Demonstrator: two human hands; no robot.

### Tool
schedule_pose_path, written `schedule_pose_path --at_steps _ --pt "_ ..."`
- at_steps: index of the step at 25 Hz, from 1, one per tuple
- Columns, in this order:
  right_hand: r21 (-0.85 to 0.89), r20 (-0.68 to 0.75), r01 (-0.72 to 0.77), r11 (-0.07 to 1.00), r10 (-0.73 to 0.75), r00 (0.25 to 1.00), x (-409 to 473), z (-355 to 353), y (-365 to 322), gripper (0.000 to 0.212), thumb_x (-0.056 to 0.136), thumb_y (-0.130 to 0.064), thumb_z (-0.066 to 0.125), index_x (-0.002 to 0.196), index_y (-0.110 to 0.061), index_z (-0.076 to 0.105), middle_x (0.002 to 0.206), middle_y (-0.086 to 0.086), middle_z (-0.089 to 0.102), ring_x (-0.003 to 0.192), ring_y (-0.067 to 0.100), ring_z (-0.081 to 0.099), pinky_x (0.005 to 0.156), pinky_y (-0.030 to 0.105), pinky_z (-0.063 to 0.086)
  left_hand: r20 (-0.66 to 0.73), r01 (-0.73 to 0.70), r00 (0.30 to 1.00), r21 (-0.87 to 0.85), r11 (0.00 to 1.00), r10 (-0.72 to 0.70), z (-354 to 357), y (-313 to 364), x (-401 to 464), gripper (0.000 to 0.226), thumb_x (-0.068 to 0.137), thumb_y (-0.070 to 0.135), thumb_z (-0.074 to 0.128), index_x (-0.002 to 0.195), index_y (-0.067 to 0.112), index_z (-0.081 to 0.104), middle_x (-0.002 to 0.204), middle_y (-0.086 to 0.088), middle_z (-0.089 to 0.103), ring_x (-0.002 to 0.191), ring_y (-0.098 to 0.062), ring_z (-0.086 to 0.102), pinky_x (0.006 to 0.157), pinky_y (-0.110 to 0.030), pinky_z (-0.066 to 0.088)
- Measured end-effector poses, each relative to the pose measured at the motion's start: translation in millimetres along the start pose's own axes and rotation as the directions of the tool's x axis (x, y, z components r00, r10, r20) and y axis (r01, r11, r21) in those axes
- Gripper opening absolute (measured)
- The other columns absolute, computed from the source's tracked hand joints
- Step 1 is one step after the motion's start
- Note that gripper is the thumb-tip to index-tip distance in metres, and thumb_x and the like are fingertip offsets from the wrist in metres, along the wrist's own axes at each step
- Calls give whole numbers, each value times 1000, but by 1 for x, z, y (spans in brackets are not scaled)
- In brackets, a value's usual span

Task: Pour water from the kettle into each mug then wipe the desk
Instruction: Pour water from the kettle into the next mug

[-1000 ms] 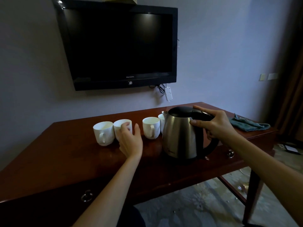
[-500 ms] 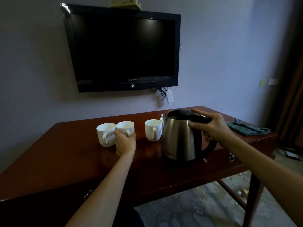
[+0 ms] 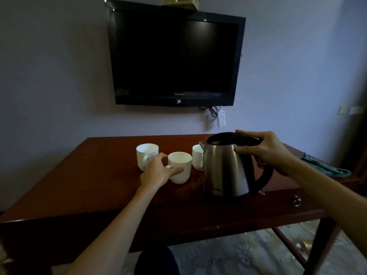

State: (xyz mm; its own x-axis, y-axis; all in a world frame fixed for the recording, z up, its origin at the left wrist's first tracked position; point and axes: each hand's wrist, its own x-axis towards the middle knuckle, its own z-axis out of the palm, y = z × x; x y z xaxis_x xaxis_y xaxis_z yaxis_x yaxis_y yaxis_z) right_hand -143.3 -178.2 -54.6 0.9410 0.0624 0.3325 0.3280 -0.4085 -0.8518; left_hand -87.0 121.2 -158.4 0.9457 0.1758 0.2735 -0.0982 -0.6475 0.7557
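A steel kettle (image 3: pixel 226 167) with a black lid and handle stands on the dark red wooden desk (image 3: pixel 95 187). My right hand (image 3: pixel 266 151) grips its handle at the top. My left hand (image 3: pixel 158 171) holds a white mug (image 3: pixel 181 165) by its handle side, a little nearer to me than the others. Another white mug (image 3: pixel 146 153) stands behind it to the left. A third white mug (image 3: pixel 197 155) shows partly behind the kettle. A teal cloth (image 3: pixel 325 167) lies at the desk's right end.
A black TV (image 3: pixel 174 56) hangs on the wall above the desk, with a white plug strip (image 3: pixel 221 119) under it. The desk has drawers with ring pulls (image 3: pixel 296 201). Patterned floor shows below at the right.
My left hand closed on the second mug and pulled it toward me, out of the row. The right hand stayed on the kettle handle. The view shifted so things sit further right.
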Motion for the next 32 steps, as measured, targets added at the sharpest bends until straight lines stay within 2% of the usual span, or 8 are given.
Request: schedule_pose_path --at_steps 2,5,8,12,19,23,27,32 --pt "-51 40 -30 998 32 999 8 3 -13 58 77 -14 85 131 -24 66 45 -7 51 39 15 33 38 24 34 40 -23 999 -15 1000 24 -5 -5 0 72 73 56 84 131 22 59 128 -1 66 122 -26 59 96 -54 50" --pt "-150 115 -57 987 75 990 21 11 -34 52 77 -16 85 126 -26 70 45 -4 41 40 15 30 38 24 33 39 -27 999 -79 996 30 -3 -9 -4 68 78 50 83 133 21 56 131 -3 63 124 -26 56 98 -51 47" --pt "-273 180 -41 961 93 979 34 22 -55 46 78 -17 85 122 -26 72 47 -2 43 40 13 33 38 24 36 55 -10 998 -143 990 18 1 -12 -2 68 77 48 84 133 24 54 133 -3 63 125 -26 57 100 -52 44" --pt "-409 265 -4 912 123 957 50 34 -73 39 78 -20 84 116 -21 75 63 11 50 40 11 40 40 25 41 84 -30 995 -174 984 45 1 -18 2 69 77 48 84 134 25 53 131 -1 64 125 -25 58 104 -56 45" --pt "-466 324 17 885 153 934 58 33 -76 41 81 -17 80 121 -23 72 48 1 50 39 12 38 38 23 40 97 -65 992 -180 981 83 4 -24 8 72 77 48 83 137 21 53 134 -2 62 127 -25 56 105 -53 44" --pt "-467 330 5 884 169 929 61 32 -76 46 81 -16 80 125 -22 70 47 1 47 38 12 37 37 24 40 87 -64 993 -222 973 86 6 -26 9 74 75 47 85 136 20 54 135 -3 62 128 -27 56 106 -56 45" --pt "-512 350 31 858 176 920 65 36 -85 44 82 -16 79 125 -19 70 44 -1 44 36 10 36 37 23 40 74 -86 992 -237 968 106 9 -28 9 67 75 46 86 130 21 56 117 4 62 119 -23 58 102 -53 48" --pt "-527 371 42 849 186 910 69 39 -92 43 83 -15 79 125 -17 69 44 -2 44 36 10 35 37 23 39 78 -100 989 -254 962 124 7 -30 11 65 75 45 86 127 20 57 113 4 62 112 -20 58 99 -48 50"
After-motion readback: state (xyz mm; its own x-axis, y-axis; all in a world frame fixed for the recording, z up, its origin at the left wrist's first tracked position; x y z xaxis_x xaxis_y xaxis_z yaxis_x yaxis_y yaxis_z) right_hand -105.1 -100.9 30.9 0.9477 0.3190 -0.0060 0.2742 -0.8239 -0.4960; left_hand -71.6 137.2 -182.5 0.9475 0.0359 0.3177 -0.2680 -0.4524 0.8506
